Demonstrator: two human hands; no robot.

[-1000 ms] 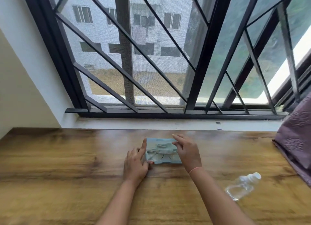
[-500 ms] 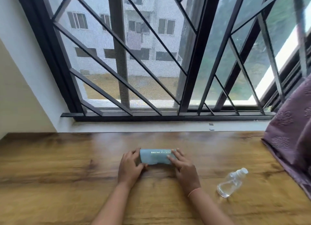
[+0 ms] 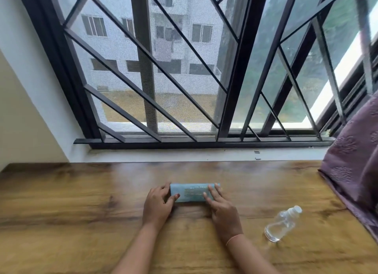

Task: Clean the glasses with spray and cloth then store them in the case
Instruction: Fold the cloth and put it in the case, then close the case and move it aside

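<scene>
A light blue glasses case [image 3: 191,192] lies closed on the wooden table [image 3: 71,208], with faint gold lettering on its lid. My left hand [image 3: 157,205] holds its left end, thumb on the lid and fingers around the edge. My right hand [image 3: 222,208] rests flat-fingered on its right end. The glasses and the cloth are hidden, none of either shows outside the case. A clear spray bottle [image 3: 283,223] with a white cap lies on its side to the right of my right hand.
A barred window [image 3: 184,79] and its white sill [image 3: 204,155] run along the table's far edge. A purple patterned curtain [image 3: 353,167] hangs over the table's right end. A cream wall stands at the left.
A second ago the case lay open with glasses and cloth visible inside. The lid has come down and both hands now rest on the closed case. The view has shifted slightly.
</scene>
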